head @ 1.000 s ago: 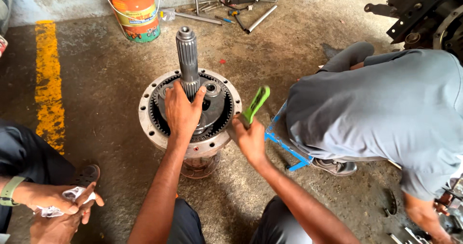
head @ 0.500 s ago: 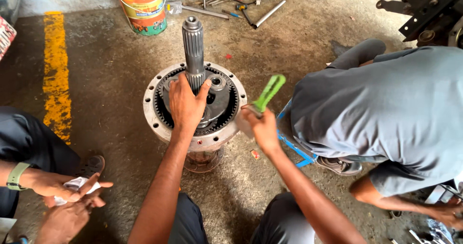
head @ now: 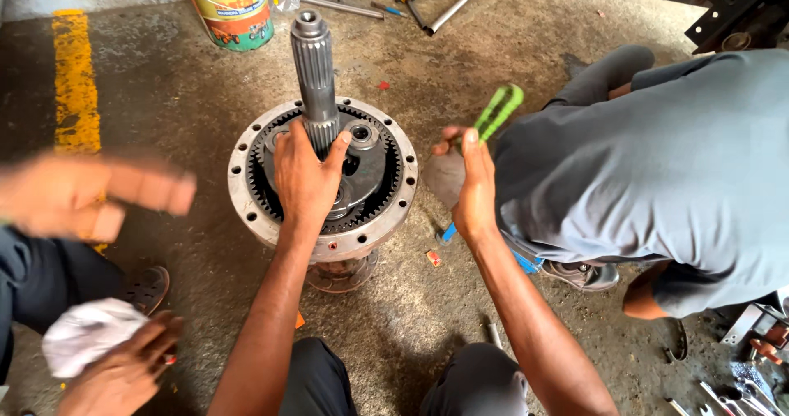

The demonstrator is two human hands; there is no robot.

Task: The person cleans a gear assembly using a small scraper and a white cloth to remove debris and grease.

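Observation:
A round planetary gear hub (head: 246, 219) with a ring of bolt holes stands on the concrete floor, and a tall splined steel shaft (head: 315, 71) rises from its middle. My left hand (head: 306, 177) lies on the gear carrier and grips the base of the shaft. My right hand (head: 472, 182) is shut on a tool with a green handle (head: 499, 112), held upright just right of the hub.
A person in a grey shirt (head: 657, 161) bends low at the right. At the left another person's blurred hand (head: 90, 194) reaches in, and their other hand (head: 115, 367) holds a white rag. An orange bucket (head: 234, 9), rods and spanners lie at the back.
The camera has moved closer to the hub. The person at the left has raised one hand toward the hub. My hands keep their holds on the shaft and the green-handled tool.

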